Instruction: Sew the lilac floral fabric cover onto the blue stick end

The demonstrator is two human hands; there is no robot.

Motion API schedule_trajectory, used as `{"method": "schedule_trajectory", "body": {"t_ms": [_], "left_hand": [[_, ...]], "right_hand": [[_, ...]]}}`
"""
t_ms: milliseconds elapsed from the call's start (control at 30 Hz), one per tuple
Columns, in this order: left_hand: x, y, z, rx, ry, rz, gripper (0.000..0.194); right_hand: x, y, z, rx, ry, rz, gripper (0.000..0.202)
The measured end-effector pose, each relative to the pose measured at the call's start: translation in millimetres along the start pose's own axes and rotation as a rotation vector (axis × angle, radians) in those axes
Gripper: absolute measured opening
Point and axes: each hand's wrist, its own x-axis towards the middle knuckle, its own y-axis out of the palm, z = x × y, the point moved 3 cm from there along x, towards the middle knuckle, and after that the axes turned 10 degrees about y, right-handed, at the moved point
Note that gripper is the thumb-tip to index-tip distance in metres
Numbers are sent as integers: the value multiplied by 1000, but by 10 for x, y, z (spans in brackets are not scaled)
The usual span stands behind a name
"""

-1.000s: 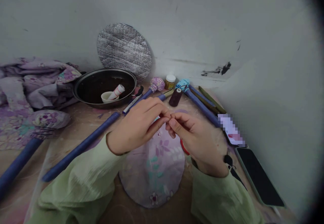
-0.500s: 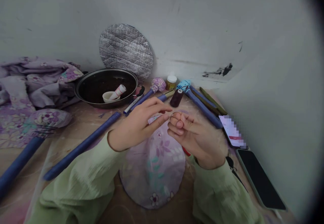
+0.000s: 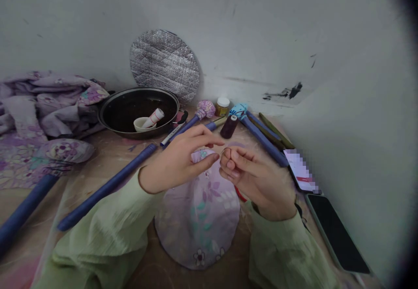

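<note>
My left hand [image 3: 183, 158] reaches in from the left, palm down, with its thumb and forefinger apart and nothing visible between them. Close to its fingertips, my right hand [image 3: 253, 173] is closed in a pinch, its thumb pressed to the curled fingers. A fine dark thread [image 3: 225, 150] curves out of that pinch; its ends cannot be made out. Below both hands lies a round piece of lilac flowered cloth [image 3: 204, 223], its top partly covered by my left hand. Just beyond the fingers stands a dark purple thread spool [image 3: 229, 126].
A black pan [image 3: 120, 128] holding a white cup [image 3: 143, 124] stands at the back left, before a silver quilted disc [image 3: 165, 65]. Blue-wrapped sticks [image 3: 107, 186] lie on both sides. Two phones [image 3: 338, 232] and a jar [image 3: 222, 106] are at right and back. Crumpled cloth [image 3: 55, 102] lies left.
The loop of thread at my right fingers looks smaller, and that hand has turned slightly with its fingers curled tighter. My left hand has hardly moved.
</note>
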Motion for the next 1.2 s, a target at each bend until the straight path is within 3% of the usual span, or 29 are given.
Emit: {"method": "schedule_trajectory", "body": {"t_ms": [433, 567, 700, 767, 900, 1100, 1200], "left_hand": [[14, -3, -18, -130, -85, 46, 5], [2, 24, -10, -210, -99, 106, 17], [-3, 10, -1, -281, -141, 10, 4], [6, -1, -16, -299, -140, -19, 7], [27, -32, -52, -251, -138, -31, 8], [24, -24, -46, -263, -88, 33, 10], [28, -28, -46, -273, -40, -14, 3]], "right_hand": [[-43, 25, 27, -21, 33, 57, 29], [-65, 35, 44, 3, 41, 102, 25], [-89, 56, 56, -2, 57, 138, 25], [-98, 57, 62, 5, 51, 125, 23], [-103, 51, 66, 14, 43, 100, 23], [-127, 56, 50, 41, 85, 195, 19], [-132, 54, 43, 51, 84, 209, 16]]}}
